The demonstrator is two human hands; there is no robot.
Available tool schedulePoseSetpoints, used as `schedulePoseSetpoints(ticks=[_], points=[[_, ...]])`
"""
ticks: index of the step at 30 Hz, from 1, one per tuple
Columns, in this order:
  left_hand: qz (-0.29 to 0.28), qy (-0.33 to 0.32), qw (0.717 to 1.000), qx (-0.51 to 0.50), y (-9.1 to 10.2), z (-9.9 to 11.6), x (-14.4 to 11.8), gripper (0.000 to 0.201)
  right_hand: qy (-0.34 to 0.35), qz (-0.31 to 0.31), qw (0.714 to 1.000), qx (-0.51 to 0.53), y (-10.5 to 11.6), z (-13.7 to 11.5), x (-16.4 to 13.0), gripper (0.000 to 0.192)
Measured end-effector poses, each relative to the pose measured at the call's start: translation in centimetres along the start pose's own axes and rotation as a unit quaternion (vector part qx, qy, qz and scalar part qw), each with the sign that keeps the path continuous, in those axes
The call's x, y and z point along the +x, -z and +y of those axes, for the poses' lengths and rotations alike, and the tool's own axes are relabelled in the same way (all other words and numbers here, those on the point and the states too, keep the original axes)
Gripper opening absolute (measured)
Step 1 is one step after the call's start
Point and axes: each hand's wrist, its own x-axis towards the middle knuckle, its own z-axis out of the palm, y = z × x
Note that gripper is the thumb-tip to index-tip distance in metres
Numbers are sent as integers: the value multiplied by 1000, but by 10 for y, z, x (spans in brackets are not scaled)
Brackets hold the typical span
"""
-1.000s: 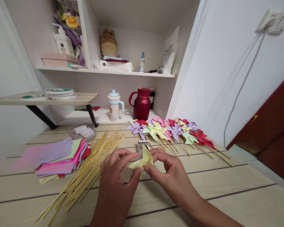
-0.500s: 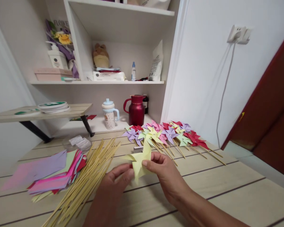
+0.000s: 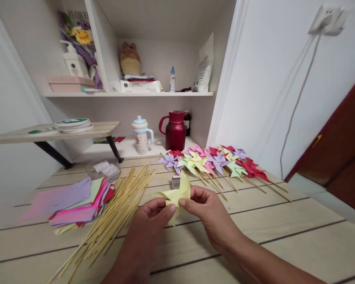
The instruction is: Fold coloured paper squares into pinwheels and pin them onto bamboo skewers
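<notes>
A pale yellow paper pinwheel (image 3: pixel 182 192), with no stick visible on it, is held above the table between both hands. My left hand (image 3: pixel 152 221) pinches its lower left part, thumb on top near the centre. On the other side my right hand (image 3: pixel 210 211) grips the right edge between thumb and fingers. Part of the lower blade is hidden behind the left thumb. A small grey object (image 3: pixel 176 182), perhaps a stapler, shows just behind the pinwheel. Left of the hands lies a loose bundle of thin wooden sticks (image 3: pixel 115 213).
Finished pinwheels on sticks (image 3: pixel 215 161) lie at the back right. Coloured paper sheets (image 3: pixel 73 201) are stacked at the left, near a clear container (image 3: pixel 105 169). A red jug (image 3: pixel 175 132) and a lidded cup (image 3: pixel 142 138) stand behind. A small raised shelf (image 3: pixel 103 128) overhangs the back left.
My left hand has closed in on the pinwheel, its thumb now pressing near the centre. The right hand keeps its grip. The camera view has shifted slightly downward and left.
</notes>
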Motion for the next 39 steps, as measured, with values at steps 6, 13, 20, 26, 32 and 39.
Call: schedulePoseSetpoints(ticks=[6, 13, 20, 26, 32, 39], points=[[25, 0, 999, 28, 3, -5, 1, 24, -8, -22, 1000, -10, 0, 1, -2, 20], [34, 18, 999, 14, 1, -5, 3, 22, -18, -34, 999, 4, -1, 5, -4, 25], [18, 43, 997, -68, 12, -7, 7, 23, 12, -43, 999, -19, 6, 0, 5, 31], [47, 45, 983, -174, 20, 14, 19, 14, 256, -34, 957, -130, 24, -3, 12, 38], [53, 43, 962, -266, 17, 16, 41, 11, 410, -100, 853, -306, 27, 0, 10, 72], [54, 54, 947, -312, 14, 12, 28, 15, 406, -108, 800, -428, 27, 5, 23, 58]])
